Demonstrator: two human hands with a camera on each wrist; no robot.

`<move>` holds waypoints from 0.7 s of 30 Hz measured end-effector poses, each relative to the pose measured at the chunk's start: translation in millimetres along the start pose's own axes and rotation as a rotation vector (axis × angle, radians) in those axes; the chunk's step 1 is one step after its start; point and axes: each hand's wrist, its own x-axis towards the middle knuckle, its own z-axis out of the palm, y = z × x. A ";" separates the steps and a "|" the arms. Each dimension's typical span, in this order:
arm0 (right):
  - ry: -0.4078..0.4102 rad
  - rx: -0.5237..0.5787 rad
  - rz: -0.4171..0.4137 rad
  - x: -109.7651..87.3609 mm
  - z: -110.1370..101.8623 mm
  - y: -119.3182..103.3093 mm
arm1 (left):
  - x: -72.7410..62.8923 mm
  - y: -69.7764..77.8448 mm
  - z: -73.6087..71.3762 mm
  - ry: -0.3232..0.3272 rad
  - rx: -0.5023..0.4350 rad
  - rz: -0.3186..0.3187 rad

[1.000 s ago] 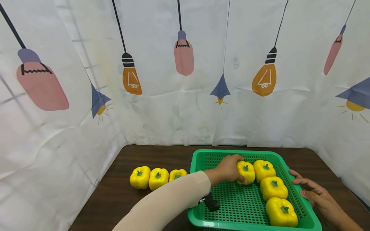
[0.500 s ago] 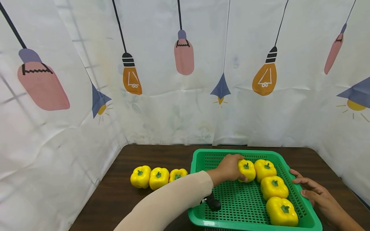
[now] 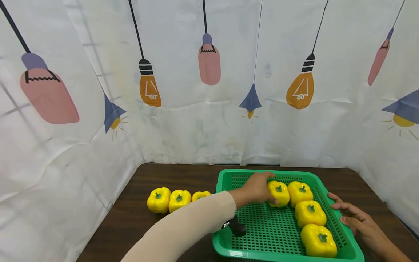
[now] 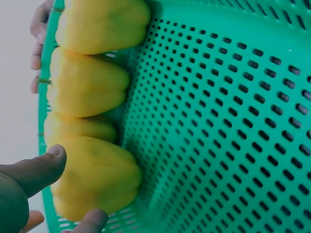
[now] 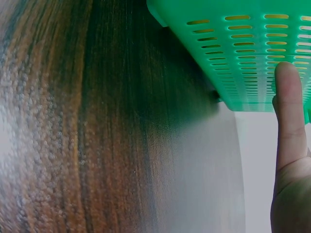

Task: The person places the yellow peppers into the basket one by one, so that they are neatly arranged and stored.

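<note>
My left hand (image 3: pixel 256 187) reaches into the green plastic basket (image 3: pixel 262 171), beside a yellow bell pepper (image 3: pixel 279 194). Its fingers are spread loosely on either side of the pepper, which sits in the basket's back part. In the left wrist view, the extended thumb (image 4: pixel 39 169) overlaps that pepper (image 4: pixel 97 177), and a fingertip shows at its lower edge. Against the basket's outer right side rests my right hand (image 3: pixel 363 222), fingers fairly straight. The right wrist view shows one straight finger (image 5: pixel 289 114) at the slotted basket wall (image 5: pixel 228 63).
More yellow peppers line the basket's right side, including a near one (image 3: pixel 319 240). On the dark wooden table (image 3: pixel 131 222), peppers stand in a row at left (image 3: pixel 158 200), one partly behind the left sleeve (image 3: pixel 183 227). A lamp-patterned curtain (image 3: pixel 203 127) encloses the table.
My left hand has drawn slightly left and its fingers have spread from the pepper. The pepper stays nearly in place. My right hand has not visibly moved.
</note>
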 end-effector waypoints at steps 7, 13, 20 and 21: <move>-0.016 -0.003 -0.024 -0.2 4.0 -1.2 | -10.3 -7.6 -26.5 -0.009 -0.087 0.050; -0.119 0.220 -0.048 0.2 4.5 2.8 | -27.8 -22.1 -54.3 -0.010 -0.171 0.132; -0.087 0.154 -0.041 1.7 2.6 0.7 | -52.6 -45.4 -84.6 0.021 -0.219 0.184; -0.086 0.158 -0.043 1.7 2.3 -0.1 | -55.0 -49.0 -87.2 0.024 -0.222 0.187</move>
